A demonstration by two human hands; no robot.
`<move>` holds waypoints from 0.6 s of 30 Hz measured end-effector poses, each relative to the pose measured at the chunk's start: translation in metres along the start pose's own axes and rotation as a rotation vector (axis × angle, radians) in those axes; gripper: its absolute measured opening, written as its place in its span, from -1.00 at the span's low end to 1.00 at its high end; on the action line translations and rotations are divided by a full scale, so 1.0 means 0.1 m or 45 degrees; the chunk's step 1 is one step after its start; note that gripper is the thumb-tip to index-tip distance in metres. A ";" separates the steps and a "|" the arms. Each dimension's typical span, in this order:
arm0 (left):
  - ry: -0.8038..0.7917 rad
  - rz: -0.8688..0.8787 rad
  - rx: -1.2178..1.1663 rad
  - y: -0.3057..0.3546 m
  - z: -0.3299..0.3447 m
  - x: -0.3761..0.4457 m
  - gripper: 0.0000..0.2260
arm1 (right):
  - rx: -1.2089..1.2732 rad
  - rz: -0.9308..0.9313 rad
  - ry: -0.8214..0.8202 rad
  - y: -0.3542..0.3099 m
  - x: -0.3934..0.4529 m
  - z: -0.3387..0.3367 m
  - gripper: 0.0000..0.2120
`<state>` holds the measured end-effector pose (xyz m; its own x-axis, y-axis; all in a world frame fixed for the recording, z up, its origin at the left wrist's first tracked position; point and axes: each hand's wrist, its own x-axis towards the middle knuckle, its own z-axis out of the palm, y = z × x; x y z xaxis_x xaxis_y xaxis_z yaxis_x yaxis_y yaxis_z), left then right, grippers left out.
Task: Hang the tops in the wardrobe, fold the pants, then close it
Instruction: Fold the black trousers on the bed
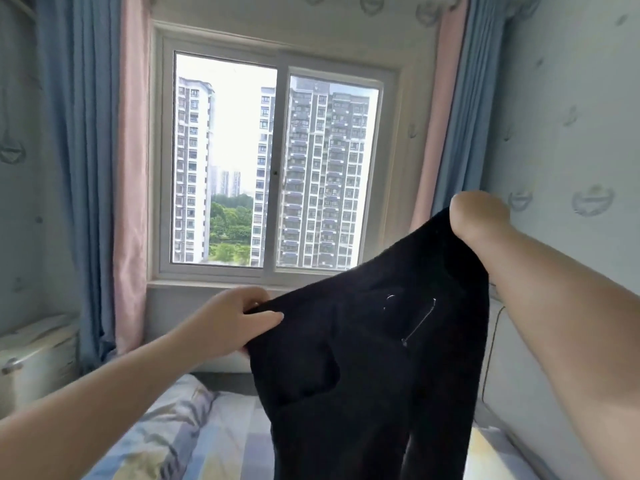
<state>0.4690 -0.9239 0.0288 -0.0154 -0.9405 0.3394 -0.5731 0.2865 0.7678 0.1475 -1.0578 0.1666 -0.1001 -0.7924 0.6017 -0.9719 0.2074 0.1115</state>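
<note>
Black pants (374, 368) hang above the bed (194, 427), waistband pinched by left hand (239, 320) and gripped by right hand (481, 220), so folding comes next, probably leg onto leg.

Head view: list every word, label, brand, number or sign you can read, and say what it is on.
None: no readable text anywhere in the picture.
Black pants, held up by the left hand and right hand: only a metal zipper, no label showing.
Wallpaper: wreath-like emblems, no letters.
Apartment towers outside the window: no signs legible.
</note>
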 end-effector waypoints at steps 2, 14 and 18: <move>-0.039 -0.019 -0.144 0.00 0.18 0.07 -0.82 | 0.058 0.040 0.015 0.05 0.17 -0.12 -0.78; 0.082 -0.382 -0.288 -1.35 0.20 -0.49 -0.67 | 0.173 -0.472 0.161 -1.97 0.27 0.31 -0.69; 0.157 -0.718 -0.277 -2.32 0.01 -1.30 -0.72 | 0.089 -0.777 -0.087 -3.35 -0.47 0.98 -0.72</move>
<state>0.6026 -0.8684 -0.1941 0.3431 -0.9339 -0.1008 -0.2847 -0.2057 0.9363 0.4569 -1.1462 0.0228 0.4675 -0.7917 0.3934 -0.8695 -0.3314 0.3663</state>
